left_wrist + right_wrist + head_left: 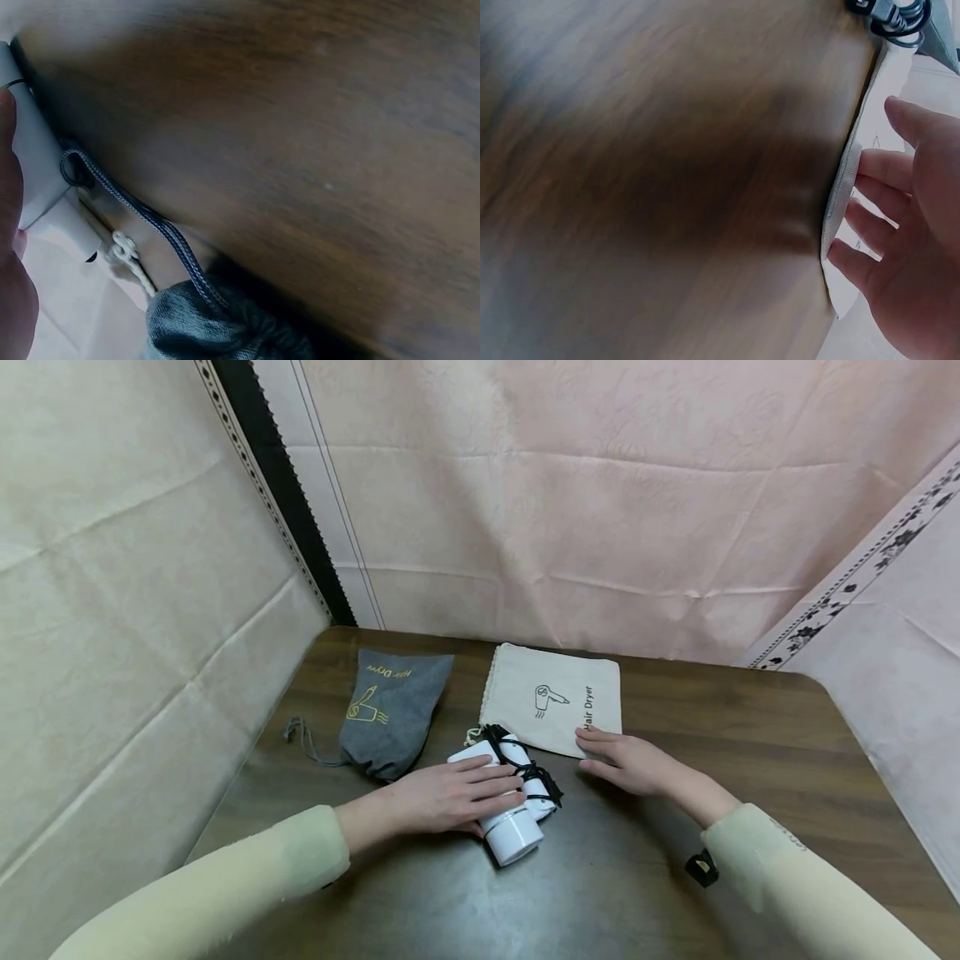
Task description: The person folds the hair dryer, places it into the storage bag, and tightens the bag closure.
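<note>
A white hair dryer (512, 837) lies on the table, a black cord (534, 771) bundled along its folded handle. My left hand (442, 795) holds it, fingers across the top and thumb along the near side. In the left wrist view, only part of that hand (13, 247) shows beside the white body (37, 161). A flat white cloth bag (517, 689) printed "Hair Dryer" lies behind the dryer. At its near right corner rest the spread fingers of my right hand (633, 763); the right wrist view shows those fingertips along the bag's edge (841, 191).
Left of the dryer lies a grey drawstring bag (393, 710) with gold print, its cord (307, 743) trailing left. The brown wooden table (750, 735) ends at pale hanging cloths (600, 527) behind and on both sides.
</note>
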`<state>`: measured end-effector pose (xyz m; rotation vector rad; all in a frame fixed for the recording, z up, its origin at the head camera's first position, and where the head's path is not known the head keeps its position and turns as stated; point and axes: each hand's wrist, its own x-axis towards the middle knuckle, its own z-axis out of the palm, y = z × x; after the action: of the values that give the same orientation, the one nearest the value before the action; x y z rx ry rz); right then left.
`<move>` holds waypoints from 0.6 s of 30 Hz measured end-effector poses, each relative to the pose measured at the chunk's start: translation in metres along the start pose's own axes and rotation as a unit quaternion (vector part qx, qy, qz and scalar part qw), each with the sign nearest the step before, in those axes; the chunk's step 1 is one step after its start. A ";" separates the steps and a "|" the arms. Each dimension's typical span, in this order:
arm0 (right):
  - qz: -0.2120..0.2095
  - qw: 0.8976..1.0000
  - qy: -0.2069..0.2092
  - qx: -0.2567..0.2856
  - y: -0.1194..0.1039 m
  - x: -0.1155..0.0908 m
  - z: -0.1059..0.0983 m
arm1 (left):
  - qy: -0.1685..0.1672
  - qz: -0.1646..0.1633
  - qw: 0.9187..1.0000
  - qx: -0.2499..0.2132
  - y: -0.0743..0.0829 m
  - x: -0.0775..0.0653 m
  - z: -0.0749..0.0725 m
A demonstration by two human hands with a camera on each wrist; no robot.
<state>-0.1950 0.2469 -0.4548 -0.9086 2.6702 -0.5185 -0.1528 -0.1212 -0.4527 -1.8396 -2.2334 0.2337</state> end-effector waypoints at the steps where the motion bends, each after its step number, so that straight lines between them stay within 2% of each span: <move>1: 0.000 1.000 0.001 -0.001 0.001 -0.003 -0.001 | 0.000 -0.001 1.000 0.001 0.000 -0.001 0.000; 11: 0.015 0.999 0.029 -0.009 0.019 -0.033 -0.005 | 0.005 -0.010 0.999 0.051 -0.004 -0.006 -0.001; 15: 0.018 0.999 0.039 -0.015 0.026 -0.043 -0.006 | -0.003 -0.020 0.998 0.052 -0.005 -0.008 -0.002; 18: 0.021 0.999 0.041 -0.023 0.031 -0.049 -0.007 | -0.008 -0.041 0.999 0.029 -0.002 -0.012 -0.004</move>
<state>-0.1760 0.3023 -0.4545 -0.8593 2.7792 -0.4955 -0.1509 -0.1331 -0.4490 -1.7194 -2.2811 0.2969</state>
